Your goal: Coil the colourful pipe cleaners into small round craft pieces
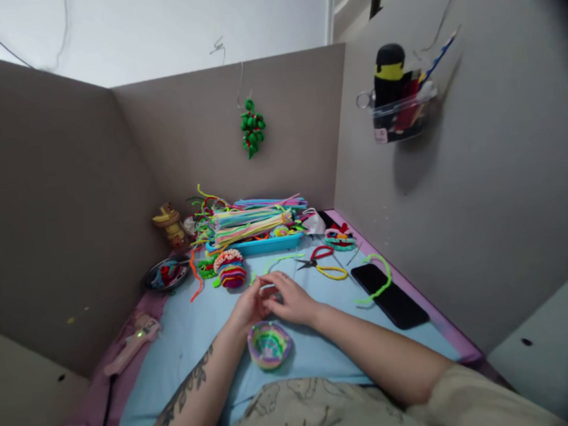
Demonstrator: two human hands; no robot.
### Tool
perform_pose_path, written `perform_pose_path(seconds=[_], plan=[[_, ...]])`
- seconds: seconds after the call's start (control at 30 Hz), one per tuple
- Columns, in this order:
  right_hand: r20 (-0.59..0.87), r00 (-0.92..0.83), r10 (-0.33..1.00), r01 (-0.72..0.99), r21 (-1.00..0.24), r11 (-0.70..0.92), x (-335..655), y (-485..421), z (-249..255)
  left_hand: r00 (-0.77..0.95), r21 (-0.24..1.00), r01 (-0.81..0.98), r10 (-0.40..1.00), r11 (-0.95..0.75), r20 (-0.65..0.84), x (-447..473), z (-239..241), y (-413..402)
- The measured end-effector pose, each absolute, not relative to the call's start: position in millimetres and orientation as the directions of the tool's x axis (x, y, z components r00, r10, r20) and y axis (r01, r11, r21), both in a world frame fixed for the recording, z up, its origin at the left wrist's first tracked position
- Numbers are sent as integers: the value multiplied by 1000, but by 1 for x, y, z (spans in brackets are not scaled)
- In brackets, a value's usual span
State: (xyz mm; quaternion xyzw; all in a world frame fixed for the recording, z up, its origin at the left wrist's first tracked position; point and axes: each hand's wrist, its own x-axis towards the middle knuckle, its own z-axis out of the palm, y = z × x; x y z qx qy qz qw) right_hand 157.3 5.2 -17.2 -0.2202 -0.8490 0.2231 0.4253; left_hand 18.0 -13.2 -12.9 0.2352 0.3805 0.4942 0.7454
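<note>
My left hand (250, 304) and my right hand (292, 299) meet over the middle of the table, fingertips curled together. Whatever they pinch between them is too small or hidden to make out. A light green pipe cleaner (286, 259) lies just beyond the fingers; I cannot tell whether they touch it. Close below my hands sits a small round bowl-shaped piece (270, 345) of pastel pipe cleaners, its hollow facing up. Red-and-yellow-handled scissors (325, 262) lie spread to the right of my fingers. A striped pipe-cleaner piece (230, 270) stands to the left.
A blue tray (257, 246) heaped with pipe cleaners stands at the back. On the right lies a black phone (390, 296) with a green pipe cleaner across it. A dark bowl (167, 274) and a pink corded tool (134, 341) are left. Partition walls enclose the table.
</note>
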Motion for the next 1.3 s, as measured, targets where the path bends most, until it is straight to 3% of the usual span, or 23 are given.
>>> perform_pose_path(seconds=[0.07, 0.2, 0.23, 0.37, 0.5, 0.57, 0.63, 0.73, 0.8, 0.9, 1.03, 1.17, 1.3], plan=[[597, -551, 583, 191, -590, 784, 154, 4, -18, 103, 761, -538, 924, 363, -368, 25, -21, -11], [631, -500, 593, 119, -628, 769, 165, 0, -5, 84, 772, -573, 957, 276, -279, 26, -27, -10], [634, -548, 545, 54, -623, 780, 170, -1, 1, 70, 777, -580, 965, 245, -252, 24, -26, -11], [515, -844, 149, -172, -522, 835, 184, -9, 20, 44, 805, -548, 969, 227, -243, 19, -20, -15], [379, -923, 66, -135, -479, 868, 181, -14, 19, 47, 790, -542, 950, 284, -310, 17, -19, -13], [375, -922, 95, -132, -536, 834, 178, -13, 14, 43, 777, -565, 950, 278, -309, 13, -18, -9], [418, -879, 230, -139, -686, 715, 175, -10, 10, 54, 768, -580, 954, 270, -294, 9, -15, -7], [386, -664, 641, -262, -922, 284, 173, 0, 5, 102, 772, -583, 966, 252, -238, 5, -8, -8], [233, -531, 815, -442, -896, -31, 173, 8, 2, 151, 786, -568, 970, 245, -193, 6, -4, -12], [66, -532, 844, -565, -771, -295, 172, 20, -3, 193, 828, -518, 972, 215, -133, 9, 0, -19], [-49, -547, 835, -604, -668, -435, 171, 27, -9, 202, 846, -511, 978, 154, -57, 12, 2, -23], [-4, -635, 772, -604, -621, -500, 171, 23, -9, 184, 832, -530, 980, 166, -78, 9, 1, -20], [20, -614, 789, -635, -605, -480, 170, 23, -11, 196, 834, -516, 975, 194, -105, 10, 1, -21]])
